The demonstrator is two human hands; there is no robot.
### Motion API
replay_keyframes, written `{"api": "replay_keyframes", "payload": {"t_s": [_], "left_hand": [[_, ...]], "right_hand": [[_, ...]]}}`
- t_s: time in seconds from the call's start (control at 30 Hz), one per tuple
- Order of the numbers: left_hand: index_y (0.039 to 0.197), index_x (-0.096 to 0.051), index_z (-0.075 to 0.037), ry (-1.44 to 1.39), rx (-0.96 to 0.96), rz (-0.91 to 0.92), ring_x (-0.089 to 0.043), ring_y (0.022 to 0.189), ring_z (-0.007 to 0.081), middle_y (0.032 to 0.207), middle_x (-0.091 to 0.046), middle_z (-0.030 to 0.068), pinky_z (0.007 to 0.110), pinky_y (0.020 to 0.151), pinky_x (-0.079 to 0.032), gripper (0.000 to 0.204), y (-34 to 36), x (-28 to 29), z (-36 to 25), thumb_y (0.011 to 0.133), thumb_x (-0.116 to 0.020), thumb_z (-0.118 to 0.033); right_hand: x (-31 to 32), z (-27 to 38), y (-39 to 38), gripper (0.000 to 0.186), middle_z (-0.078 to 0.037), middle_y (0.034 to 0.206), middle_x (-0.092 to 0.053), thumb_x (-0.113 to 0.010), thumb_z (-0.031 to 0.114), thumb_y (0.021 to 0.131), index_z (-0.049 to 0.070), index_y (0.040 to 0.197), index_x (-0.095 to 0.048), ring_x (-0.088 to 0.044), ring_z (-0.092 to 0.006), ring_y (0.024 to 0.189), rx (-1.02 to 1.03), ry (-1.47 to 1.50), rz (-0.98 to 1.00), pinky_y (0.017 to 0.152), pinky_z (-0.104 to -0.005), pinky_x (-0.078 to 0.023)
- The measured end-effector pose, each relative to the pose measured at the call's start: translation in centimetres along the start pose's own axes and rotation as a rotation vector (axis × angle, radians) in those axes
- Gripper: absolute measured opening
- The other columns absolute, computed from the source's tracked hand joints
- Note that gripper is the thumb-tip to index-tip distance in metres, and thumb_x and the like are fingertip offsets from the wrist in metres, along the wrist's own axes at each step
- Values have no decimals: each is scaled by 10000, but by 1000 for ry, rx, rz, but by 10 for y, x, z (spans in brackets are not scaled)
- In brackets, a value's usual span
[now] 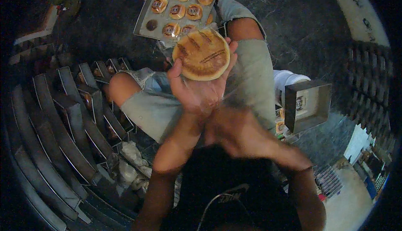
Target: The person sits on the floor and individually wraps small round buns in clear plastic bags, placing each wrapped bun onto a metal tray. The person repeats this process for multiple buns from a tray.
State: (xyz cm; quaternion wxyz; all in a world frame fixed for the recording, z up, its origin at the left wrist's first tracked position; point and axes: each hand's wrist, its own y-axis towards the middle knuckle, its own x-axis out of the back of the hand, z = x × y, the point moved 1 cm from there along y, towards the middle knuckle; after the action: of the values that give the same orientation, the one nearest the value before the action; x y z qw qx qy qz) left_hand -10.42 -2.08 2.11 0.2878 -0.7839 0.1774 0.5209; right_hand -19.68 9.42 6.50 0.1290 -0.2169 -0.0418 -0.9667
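Observation:
A round, flat bun [202, 55] with browned stripes on top lies on the upturned palm of my left hand [197, 91], whose fingers and thumb curl around its edge. Clear plastic film shows around the bun and over the palm. Close to the left wrist is my right hand [234, 132]. It is smeared by motion, and its fingers cannot be made out. Past the bun, a shallow tray [140, 26] holds several wrapped round buns with dark printed marks. One dark round spot shows among them.
My bent legs in torn light shorts [251, 63] frame the work. Stacked metal trays [67, 118] crowd the left, with crumpled plastic [132, 160] beside them. To the right stand an open box [307, 105] with a printed piece inside and a white round thing [289, 78].

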Motion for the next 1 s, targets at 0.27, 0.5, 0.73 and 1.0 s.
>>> {"api": "replay_keyframes", "payload": {"t_s": [0.27,0.5,0.73,1.0], "left_hand": [[1641,-215,-48,-272,-24,204,-283,1508,516,1651,-252,306,583,1248,-272,1030,-12,-21,-28,898,-483,-710],[1594,-311,-15,-15,-104,14,-457,1420,466,1557,-439,277,534,1217,-349,913,-23,-34,-28,931,-439,-630],[1464,-476,-1,13,-105,-196,-560,1321,429,1422,-590,199,508,1145,-439,709,-15,-8,-24,980,-449,-519],[1451,-502,-21,-213,198,-84,-565,1328,425,1424,-599,192,511,1149,-448,674,-16,-19,-35,1003,-473,-523]], "right_hand": [[35,39,-1,181,-107,873,-727,-826,34,782,7,954,-773,-705,-229,745,52,-121,-359,634,-333,-582],[8,33,20,296,-112,928,-682,-824,61,784,43,1067,-742,-682,-215,685,130,-278,-358,550,-333,-558],[-2,10,29,242,-79,999,-640,-789,78,827,64,1032,-661,-697,-271,753,-29,-203,-137,585,-396,-540],[49,-42,-6,226,-197,1252,-660,-745,-25,835,-12,1059,-715,-673,-229,852,-120,-402,-435,766,-330,-540]]}}
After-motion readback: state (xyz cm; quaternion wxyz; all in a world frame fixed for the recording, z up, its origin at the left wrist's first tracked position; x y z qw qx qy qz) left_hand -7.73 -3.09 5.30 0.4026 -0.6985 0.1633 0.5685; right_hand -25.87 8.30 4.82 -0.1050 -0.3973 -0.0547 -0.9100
